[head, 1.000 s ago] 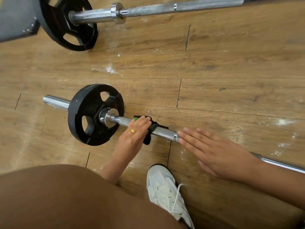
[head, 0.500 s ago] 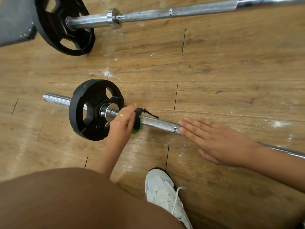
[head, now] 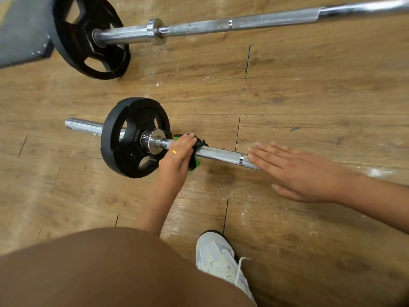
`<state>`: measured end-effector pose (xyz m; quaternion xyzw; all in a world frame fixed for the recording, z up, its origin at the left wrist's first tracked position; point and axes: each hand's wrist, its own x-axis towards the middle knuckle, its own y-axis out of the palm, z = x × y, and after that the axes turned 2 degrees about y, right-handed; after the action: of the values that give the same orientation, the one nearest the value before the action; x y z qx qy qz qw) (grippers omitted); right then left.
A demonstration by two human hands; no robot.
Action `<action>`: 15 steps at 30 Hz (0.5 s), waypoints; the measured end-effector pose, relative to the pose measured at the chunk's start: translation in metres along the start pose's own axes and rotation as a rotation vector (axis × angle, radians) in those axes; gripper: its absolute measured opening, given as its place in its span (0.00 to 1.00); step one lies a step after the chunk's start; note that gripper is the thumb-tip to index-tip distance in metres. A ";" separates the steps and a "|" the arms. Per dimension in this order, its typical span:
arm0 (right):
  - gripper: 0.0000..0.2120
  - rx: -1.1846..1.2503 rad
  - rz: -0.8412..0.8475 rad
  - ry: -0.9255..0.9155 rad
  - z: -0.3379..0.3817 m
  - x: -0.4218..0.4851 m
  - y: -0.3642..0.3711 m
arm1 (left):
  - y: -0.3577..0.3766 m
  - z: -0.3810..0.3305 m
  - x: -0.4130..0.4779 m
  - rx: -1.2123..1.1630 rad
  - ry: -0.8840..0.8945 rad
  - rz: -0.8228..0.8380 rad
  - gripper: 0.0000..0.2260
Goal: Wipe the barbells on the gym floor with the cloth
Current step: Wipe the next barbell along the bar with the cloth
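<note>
The near barbell (head: 221, 154) lies on the wooden floor, with a black plate (head: 124, 151) on its left sleeve. My left hand (head: 177, 158) wraps a green and black cloth (head: 195, 162) around the bar just right of the chrome collar, fingers over the top and thumb hidden. My right hand (head: 298, 171) lies flat on the bar further right, fingers straight and pointing left. A second barbell (head: 243, 23) with its own black plate (head: 88, 41) lies across the top of the view.
A grey padded block (head: 22, 34) sits at the top left behind the far plate. My bent knee (head: 99, 269) fills the lower left and my white shoe (head: 219, 260) stands just below the bar. White chalk dust specks the floorboards.
My left hand slid the cloth along the bar to the left, closer to the collar and plate. My right hand stayed flat on the bar.
</note>
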<state>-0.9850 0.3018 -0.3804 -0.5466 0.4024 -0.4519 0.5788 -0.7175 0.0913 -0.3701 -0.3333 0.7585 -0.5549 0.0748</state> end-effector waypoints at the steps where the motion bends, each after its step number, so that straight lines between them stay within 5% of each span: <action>1: 0.37 -0.004 0.001 0.005 -0.002 0.001 0.000 | 0.006 -0.006 0.002 0.018 -0.039 -0.045 0.16; 4: 0.39 -0.027 0.001 0.043 -0.005 0.002 0.001 | 0.026 -0.034 0.005 0.015 -0.069 -0.075 0.16; 9: 0.40 -0.072 -0.031 0.153 0.007 0.004 -0.002 | 0.030 -0.033 0.019 0.012 0.144 0.063 0.19; 15: 0.42 -0.074 0.018 0.259 0.016 0.007 -0.005 | 0.018 -0.002 0.031 0.029 -0.194 -0.103 0.17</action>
<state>-0.9684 0.2988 -0.3740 -0.5009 0.4951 -0.4985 0.5055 -0.7499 0.0769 -0.3774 -0.4228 0.7216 -0.5340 0.1241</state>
